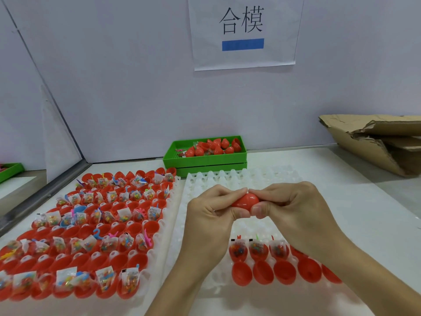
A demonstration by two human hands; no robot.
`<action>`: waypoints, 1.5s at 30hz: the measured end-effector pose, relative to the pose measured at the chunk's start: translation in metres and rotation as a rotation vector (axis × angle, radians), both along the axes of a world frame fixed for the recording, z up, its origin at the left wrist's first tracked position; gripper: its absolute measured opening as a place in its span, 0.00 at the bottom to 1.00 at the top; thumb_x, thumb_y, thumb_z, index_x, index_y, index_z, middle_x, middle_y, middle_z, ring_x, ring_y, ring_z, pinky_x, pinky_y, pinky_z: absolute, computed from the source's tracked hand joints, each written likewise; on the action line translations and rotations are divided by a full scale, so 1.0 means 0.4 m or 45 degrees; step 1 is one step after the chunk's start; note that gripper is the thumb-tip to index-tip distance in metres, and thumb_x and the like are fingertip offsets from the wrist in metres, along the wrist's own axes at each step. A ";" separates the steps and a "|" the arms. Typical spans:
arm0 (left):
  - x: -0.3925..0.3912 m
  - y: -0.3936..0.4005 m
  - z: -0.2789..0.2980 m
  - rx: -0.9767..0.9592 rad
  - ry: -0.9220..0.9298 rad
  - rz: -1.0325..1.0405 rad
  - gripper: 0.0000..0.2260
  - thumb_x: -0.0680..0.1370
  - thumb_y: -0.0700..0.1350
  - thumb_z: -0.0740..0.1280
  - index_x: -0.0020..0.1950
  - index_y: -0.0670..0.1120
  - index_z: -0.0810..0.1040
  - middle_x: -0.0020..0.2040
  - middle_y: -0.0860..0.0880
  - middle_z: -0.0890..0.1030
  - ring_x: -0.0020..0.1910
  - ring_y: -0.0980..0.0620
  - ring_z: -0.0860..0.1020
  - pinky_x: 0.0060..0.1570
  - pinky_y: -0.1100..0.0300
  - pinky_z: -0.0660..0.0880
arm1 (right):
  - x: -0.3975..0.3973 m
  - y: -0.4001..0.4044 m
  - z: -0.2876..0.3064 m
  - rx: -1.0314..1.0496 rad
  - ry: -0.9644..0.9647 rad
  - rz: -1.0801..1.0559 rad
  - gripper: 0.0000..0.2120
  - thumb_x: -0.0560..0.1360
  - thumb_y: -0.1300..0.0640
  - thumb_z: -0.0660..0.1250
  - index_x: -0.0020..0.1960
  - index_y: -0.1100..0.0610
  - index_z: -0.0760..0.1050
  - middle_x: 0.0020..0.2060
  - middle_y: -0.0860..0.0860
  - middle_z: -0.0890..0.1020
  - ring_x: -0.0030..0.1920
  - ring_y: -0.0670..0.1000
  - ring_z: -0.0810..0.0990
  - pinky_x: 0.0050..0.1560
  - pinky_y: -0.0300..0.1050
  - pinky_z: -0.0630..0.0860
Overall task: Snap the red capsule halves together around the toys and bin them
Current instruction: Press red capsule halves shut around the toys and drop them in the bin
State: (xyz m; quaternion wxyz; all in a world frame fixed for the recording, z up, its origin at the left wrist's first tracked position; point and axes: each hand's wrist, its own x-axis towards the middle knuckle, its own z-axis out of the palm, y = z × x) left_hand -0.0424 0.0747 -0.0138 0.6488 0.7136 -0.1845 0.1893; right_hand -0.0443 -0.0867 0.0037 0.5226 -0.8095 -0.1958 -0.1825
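- Both hands pinch one glossy red capsule [245,201] above the white moulded tray [227,179]: left hand [210,213] and right hand [293,208] each hold a grip on it.
- The tray's near rows hold open red halves [263,271], some with bagged toys [257,247].
- The green bin [205,159] on the pale surface [341,174] holds closed capsules.

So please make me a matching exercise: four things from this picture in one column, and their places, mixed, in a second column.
Things:
1. capsule
2. green bin
3. cardboard
4. paper sign

Places:
A. on the wall
B. far right on the table
C. pinched between both hands
D. by the wall, behind the white trays

Pairs: 1-C, 2-D, 3-B, 4-A
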 end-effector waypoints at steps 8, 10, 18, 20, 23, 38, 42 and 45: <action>-0.006 -0.024 0.001 -0.021 -0.068 0.049 0.21 0.70 0.21 0.68 0.54 0.43 0.83 0.39 0.47 0.79 0.40 0.61 0.80 0.41 0.69 0.78 | 0.000 0.003 0.007 0.001 0.002 -0.018 0.11 0.68 0.70 0.76 0.43 0.54 0.87 0.29 0.46 0.84 0.31 0.43 0.82 0.36 0.27 0.73; -0.001 -0.025 0.002 -0.019 -0.081 0.062 0.21 0.70 0.21 0.68 0.55 0.42 0.83 0.39 0.47 0.79 0.40 0.61 0.80 0.41 0.69 0.78 | 0.001 0.003 0.010 0.020 -0.018 -0.025 0.12 0.69 0.71 0.75 0.40 0.54 0.87 0.28 0.46 0.83 0.29 0.43 0.81 0.35 0.27 0.73; -0.003 -0.018 0.019 0.059 -0.081 0.097 0.24 0.72 0.23 0.67 0.49 0.53 0.84 0.45 0.49 0.80 0.48 0.56 0.79 0.46 0.67 0.78 | -0.001 0.013 0.017 0.158 0.019 0.110 0.17 0.73 0.69 0.72 0.48 0.45 0.85 0.34 0.49 0.85 0.35 0.44 0.83 0.39 0.30 0.76; -0.002 -0.012 0.019 0.016 -0.030 0.087 0.24 0.73 0.23 0.67 0.51 0.52 0.83 0.48 0.48 0.81 0.50 0.56 0.80 0.47 0.68 0.78 | -0.004 0.016 0.017 0.144 0.057 0.170 0.15 0.76 0.65 0.69 0.52 0.46 0.84 0.38 0.50 0.86 0.39 0.46 0.84 0.43 0.33 0.79; 0.000 0.002 0.021 -0.032 0.067 0.031 0.21 0.71 0.25 0.71 0.51 0.51 0.83 0.49 0.50 0.84 0.52 0.55 0.82 0.47 0.66 0.78 | -0.001 0.011 0.013 0.205 0.129 0.163 0.14 0.76 0.66 0.68 0.51 0.47 0.84 0.40 0.49 0.87 0.40 0.49 0.86 0.43 0.37 0.81; -0.015 0.002 0.030 -0.083 0.025 -0.041 0.21 0.65 0.20 0.71 0.43 0.46 0.85 0.40 0.44 0.84 0.41 0.55 0.83 0.41 0.66 0.80 | 0.012 -0.008 0.003 0.540 0.438 0.265 0.08 0.63 0.57 0.73 0.41 0.56 0.87 0.37 0.60 0.86 0.36 0.55 0.85 0.41 0.40 0.81; -0.016 -0.002 0.023 0.037 0.026 -0.018 0.20 0.69 0.23 0.71 0.45 0.50 0.83 0.42 0.53 0.84 0.44 0.57 0.83 0.44 0.66 0.79 | 0.015 -0.003 -0.009 0.568 0.465 0.221 0.04 0.68 0.59 0.73 0.42 0.56 0.86 0.37 0.59 0.86 0.36 0.54 0.84 0.40 0.39 0.81; -0.010 0.001 0.017 0.159 0.026 -0.041 0.16 0.74 0.28 0.69 0.50 0.49 0.81 0.44 0.55 0.83 0.49 0.56 0.81 0.46 0.68 0.77 | 0.013 0.010 -0.018 0.573 0.466 0.182 0.04 0.73 0.58 0.71 0.47 0.57 0.83 0.39 0.57 0.86 0.37 0.54 0.85 0.40 0.39 0.81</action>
